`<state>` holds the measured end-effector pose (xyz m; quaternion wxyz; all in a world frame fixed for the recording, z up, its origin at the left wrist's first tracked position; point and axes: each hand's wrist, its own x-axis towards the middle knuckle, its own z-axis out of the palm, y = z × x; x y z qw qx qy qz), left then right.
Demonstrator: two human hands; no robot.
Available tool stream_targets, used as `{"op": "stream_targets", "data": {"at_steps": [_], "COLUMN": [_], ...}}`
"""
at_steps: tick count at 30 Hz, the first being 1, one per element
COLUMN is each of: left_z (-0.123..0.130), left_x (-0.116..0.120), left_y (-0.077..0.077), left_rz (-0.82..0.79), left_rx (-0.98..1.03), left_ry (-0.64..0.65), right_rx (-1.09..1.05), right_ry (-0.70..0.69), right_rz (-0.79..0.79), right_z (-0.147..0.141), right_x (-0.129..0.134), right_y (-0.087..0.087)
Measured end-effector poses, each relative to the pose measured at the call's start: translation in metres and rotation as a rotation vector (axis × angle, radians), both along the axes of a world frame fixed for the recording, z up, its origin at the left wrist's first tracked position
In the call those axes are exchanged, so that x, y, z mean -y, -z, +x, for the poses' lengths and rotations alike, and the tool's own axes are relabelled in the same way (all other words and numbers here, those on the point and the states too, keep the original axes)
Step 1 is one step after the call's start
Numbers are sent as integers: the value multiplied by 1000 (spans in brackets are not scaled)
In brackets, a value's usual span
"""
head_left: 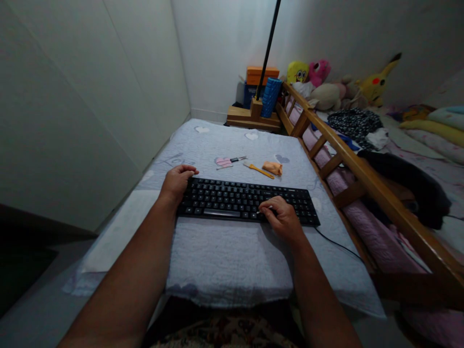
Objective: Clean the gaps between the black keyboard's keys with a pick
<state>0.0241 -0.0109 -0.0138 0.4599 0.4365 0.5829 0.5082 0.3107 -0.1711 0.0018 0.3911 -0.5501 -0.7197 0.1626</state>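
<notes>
A black keyboard (221, 199) lies across the cloth-covered table, its cable leaving at the right end. At its upper left corner rests my left hand (176, 182), fingers together over the edge. My right hand (281, 215) is above the right part of the keys, pinching a thin white-tipped swab (259, 211) whose tip is at the lower keys. Behind the keyboard lie a yellow brush (261, 170), an orange cloth bundle (272, 168), a black-handled tool with a metal tip (238, 158) and another thin swab (224, 167).
A patterned light cloth (232, 256) covers the table. White paper (119, 232) lies at the left. A wooden bed rail (340, 140) runs along the right, with plush toys and clothes beyond. A black pole (268, 48) stands behind, beside a blue roller (270, 96).
</notes>
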Motion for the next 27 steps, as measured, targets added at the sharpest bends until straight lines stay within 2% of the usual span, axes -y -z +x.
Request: {"op": "stream_targets", "data": {"at_steps": [14, 27], "left_z": [-1, 0], "left_x": [0, 0], "left_y": [0, 0], "left_rz": [10, 2], "left_rx": [-16, 0], "left_ry": [3, 2], "right_rx": [3, -6], "right_ry": [-47, 10], "right_rz": [-59, -30], "right_z": [0, -1], "right_x": [3, 1], "right_y": [-2, -2]}}
